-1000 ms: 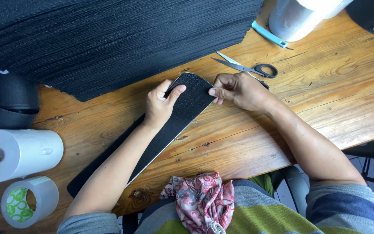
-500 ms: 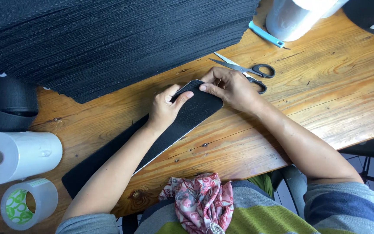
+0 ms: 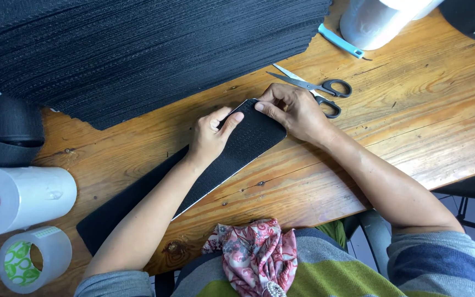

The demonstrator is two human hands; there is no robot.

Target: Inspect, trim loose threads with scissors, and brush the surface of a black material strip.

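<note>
Both hands pinch the far end of the black strip.
Left hand (image 3: 211,137) and right hand (image 3: 295,110) grasp strip (image 3: 248,144), lying diagonally on table (image 3: 413,121); scissors (image 3: 317,88) just right.

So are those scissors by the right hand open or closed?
Open. The scissors lie flat on the wooden table, blades spread in a narrow V, handles apart beside the right hand.
</note>
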